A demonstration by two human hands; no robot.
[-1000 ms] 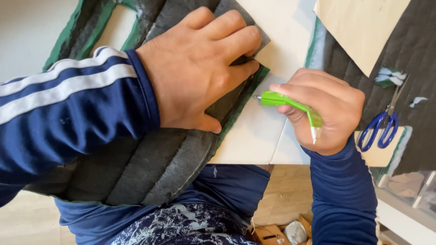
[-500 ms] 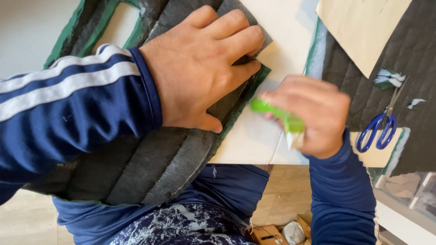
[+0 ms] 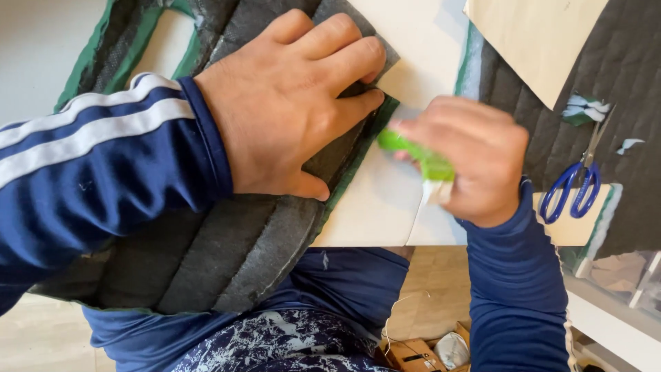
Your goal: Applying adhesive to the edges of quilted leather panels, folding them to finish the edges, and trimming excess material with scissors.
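Left hand (image 3: 296,103) is pressed flat on the dark quilted padding (image 3: 227,255) while the right hand (image 3: 468,158) grips a green tool (image 3: 413,155) against the white board (image 3: 375,207), blue scissors (image 3: 575,186) nearby.

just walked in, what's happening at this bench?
A person presses the left hand flat on a grey quilted pad with green edging, pinning it to a white board. The right hand grips a small green tool at the pad's edge; it is blurred, so its tip can't be made out. Blue-handled scissors lie unused to the right.
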